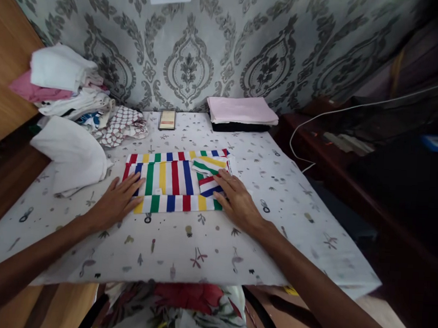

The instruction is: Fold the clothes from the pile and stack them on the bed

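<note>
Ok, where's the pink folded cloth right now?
Head view, far edge of the table, right of centre, on a black folded cloth against the patterned wall; pink cloth on top.

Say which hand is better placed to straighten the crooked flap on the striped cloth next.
Probably the right hand: its fingers already touch the crooked flap. The left hand rests at the opposite end of the striped cloth, well placed to steady it.
</note>
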`<state>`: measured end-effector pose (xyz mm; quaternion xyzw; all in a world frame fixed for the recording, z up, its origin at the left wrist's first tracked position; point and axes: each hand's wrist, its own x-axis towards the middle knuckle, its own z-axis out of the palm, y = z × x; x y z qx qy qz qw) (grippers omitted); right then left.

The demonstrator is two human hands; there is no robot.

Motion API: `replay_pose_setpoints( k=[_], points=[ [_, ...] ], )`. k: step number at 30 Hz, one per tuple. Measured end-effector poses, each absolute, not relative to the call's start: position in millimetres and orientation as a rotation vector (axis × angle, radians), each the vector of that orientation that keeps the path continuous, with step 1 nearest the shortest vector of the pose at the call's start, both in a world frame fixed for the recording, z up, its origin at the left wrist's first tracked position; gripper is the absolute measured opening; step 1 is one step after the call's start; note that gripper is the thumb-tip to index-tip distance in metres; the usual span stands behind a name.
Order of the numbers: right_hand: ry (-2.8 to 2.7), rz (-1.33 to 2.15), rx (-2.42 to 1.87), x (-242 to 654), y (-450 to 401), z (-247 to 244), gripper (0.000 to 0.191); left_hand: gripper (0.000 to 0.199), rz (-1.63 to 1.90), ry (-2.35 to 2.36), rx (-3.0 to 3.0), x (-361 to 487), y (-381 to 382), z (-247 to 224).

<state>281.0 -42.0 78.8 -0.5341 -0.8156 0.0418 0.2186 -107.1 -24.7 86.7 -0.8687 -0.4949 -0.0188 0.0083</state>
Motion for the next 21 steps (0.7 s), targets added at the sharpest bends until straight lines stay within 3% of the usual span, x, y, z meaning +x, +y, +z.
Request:
replay_pose_setpoints(
  k=[6, 13, 17, 21],
  points=[
    [-1.993, 0.096, -1.706, 298.8, -53.8, 90.2, 0.051, 0.066, -0.15, -1.388, -2.834, -79.2, -35.0, 110.4],
    [-1.766, 0.182, -2.089, 315.4, -51.0, 91.1, 0.044, 0.068, -0.275, -1.465, -3.157, 34.4, -2.6, 140.6],
    [-1.78, 0.194, -2.129, 312.0, -48.5, 94.2, 0.033, 0.076, -0.365, -1.422, -3.122, 95.3, 26.4, 123.8],
    [-1.805, 0.192, -2.164, 308.7, -46.5, 101.2, 0.026, 0.084, -0.218, -1.479, -3.066, 117.2, 37.3, 94.7]
  ],
)
